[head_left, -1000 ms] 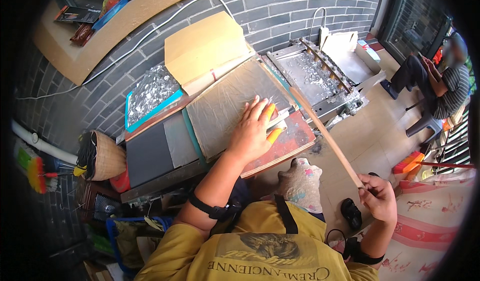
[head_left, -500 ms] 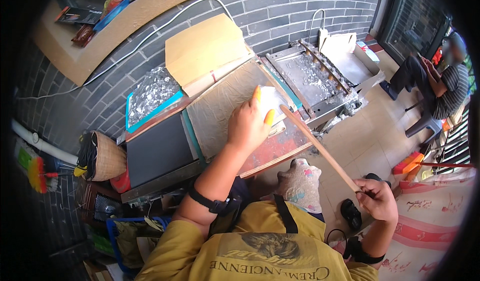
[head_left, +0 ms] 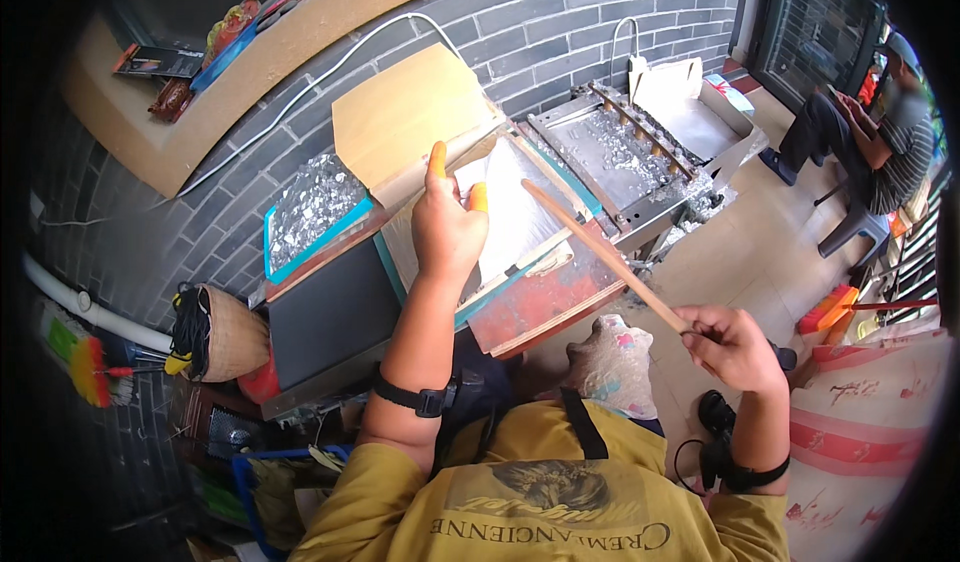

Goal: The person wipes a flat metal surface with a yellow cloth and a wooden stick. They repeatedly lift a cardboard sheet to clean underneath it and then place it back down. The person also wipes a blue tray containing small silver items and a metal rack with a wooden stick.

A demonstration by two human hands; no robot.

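My right hand [head_left: 735, 347] is closed around the lower end of a long, thin wooden stick [head_left: 605, 252]. The stick slants up to the left, its far tip over a thin, whitish, shiny sheet [head_left: 515, 207] on a stack of papers. At the stack's left part is my left hand [head_left: 450, 227], yellow covers on its index finger and thumb. Those two fingers stretch apart, with pale paper showing between them; the other fingers are curled and partly hidden. A teal-edged board [head_left: 480, 307] lies under the papers.
A tan cardboard sheet [head_left: 405, 112] lies behind the stack. Left of it stands a blue tray [head_left: 268, 247] of silvery flakes, near a black flat panel [head_left: 330, 312]. A metal frame with flakes [head_left: 610, 152] stands at right. A seated person [head_left: 895, 152] is farther right.
My left hand has moved left across the stack, and the brownish top sheet has turned over, baring the whitish one. The stick's tip has shifted left and up with my right hand.
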